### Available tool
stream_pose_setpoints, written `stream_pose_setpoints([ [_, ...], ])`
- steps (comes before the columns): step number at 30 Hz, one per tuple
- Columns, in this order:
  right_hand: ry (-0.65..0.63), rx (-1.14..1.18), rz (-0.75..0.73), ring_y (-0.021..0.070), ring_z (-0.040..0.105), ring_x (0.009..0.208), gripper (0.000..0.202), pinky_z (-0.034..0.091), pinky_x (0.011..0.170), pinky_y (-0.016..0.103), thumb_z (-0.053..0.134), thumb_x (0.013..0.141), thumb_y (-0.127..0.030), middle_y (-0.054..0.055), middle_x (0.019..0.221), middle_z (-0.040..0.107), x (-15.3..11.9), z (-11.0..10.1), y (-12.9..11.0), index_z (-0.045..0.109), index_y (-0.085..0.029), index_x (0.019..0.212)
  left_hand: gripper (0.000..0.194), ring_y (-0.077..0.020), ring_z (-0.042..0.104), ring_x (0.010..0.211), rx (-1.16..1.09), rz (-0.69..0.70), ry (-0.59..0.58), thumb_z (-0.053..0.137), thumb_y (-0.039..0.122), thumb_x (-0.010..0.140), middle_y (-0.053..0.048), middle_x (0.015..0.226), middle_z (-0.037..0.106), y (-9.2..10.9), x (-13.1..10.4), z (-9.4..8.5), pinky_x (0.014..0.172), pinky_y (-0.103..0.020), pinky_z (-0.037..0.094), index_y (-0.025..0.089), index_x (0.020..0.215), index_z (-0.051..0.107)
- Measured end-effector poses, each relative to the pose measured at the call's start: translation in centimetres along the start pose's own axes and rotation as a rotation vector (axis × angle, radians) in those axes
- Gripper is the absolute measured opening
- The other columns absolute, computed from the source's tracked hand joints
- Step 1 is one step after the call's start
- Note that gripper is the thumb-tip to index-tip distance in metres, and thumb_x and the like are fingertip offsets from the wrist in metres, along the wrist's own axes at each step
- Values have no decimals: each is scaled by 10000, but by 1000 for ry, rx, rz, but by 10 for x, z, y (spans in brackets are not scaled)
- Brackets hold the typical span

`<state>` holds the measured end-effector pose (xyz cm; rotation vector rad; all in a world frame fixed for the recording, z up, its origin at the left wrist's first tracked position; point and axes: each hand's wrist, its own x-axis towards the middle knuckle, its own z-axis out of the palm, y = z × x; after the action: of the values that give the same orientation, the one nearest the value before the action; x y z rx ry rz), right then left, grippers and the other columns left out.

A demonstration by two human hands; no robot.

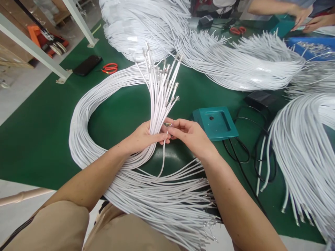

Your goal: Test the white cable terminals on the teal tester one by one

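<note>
In the head view, the left hand (143, 136) is clamped around a bundle of white wires (158, 111) at the middle of the frame, its thumb laid across the front. That grip seems meant to gather the strands into one stem, so the metal-tipped ends (167, 82) fan out above it, upper centre, clear of the fingers. The rest of the bundle loops round the centre left of the frame, resting on the green surface (42, 153), which probably takes most of its weight off the wrist.

The right hand (187, 131) meets the left, thumb and fingertips pinched on the end of a single white wire (164, 155) that hangs apart from the stem in a slack curve; the slack likely lets that end turn freely. What exactly sits between the fingertips is too small to tell.

Loose wires (167, 195) spread along the lower centre, tips pointing right, perhaps so the ends lie near the right hand. A teal device (216, 122) sits just beyond that hand, at centre right, while red-handled snips (110, 68) lie at upper left, out of the coil's way.
</note>
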<state>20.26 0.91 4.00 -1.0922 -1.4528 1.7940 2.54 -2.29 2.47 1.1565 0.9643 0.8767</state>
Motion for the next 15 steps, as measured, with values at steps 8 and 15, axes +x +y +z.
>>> stream_pose_setpoints([
  [8, 139, -291, -102, 151, 594, 703, 136, 450, 727, 307, 649, 767, -301, 12, 727, 675, -1, -1, 4, 632, -186, 696, 410, -129, 618, 705, 7, -13, 24, 694, 269, 770, 0, 776, 590, 0, 1, 0, 595, -229, 464, 173, 1151, 580],
  [15, 168, -550, -309, 148, 551, 697, 155, 422, 660, 280, 512, 869, -227, 22, 746, 624, -1, 3, 10, 584, -187, 738, 433, -118, 604, 635, -7, -71, 89, 705, 213, 729, -1, 729, 616, 1, 2, -1, 571, -225, 453, 159, 1146, 602],
])
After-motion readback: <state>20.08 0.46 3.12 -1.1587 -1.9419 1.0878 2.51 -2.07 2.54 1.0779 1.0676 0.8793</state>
